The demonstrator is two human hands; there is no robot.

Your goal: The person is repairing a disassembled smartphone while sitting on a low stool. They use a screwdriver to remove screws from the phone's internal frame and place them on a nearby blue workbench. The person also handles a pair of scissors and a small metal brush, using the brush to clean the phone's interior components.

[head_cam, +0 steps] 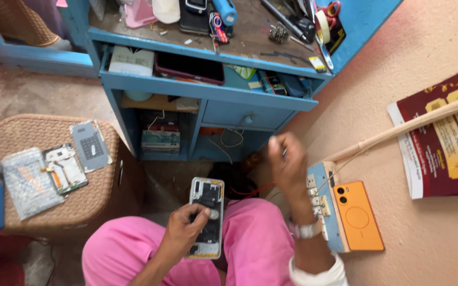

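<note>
My left hand (184, 228) holds an opened phone body (208, 214) with its back cover off, over my pink-trousered lap. Its inner boards and a round silver part show. My right hand (287, 159) is raised above my right knee, blurred, fingers curled together; I cannot make out anything in it. A watch sits on that wrist.
A wicker stool (54, 206) at left carries a phone frame (64, 168), a grey back cover (90, 145) and a plastic bag (27, 182). A blue desk (208, 90) with an open drawer stands ahead. An orange phone (357, 214) lies on a switch board (319, 204) by the wall.
</note>
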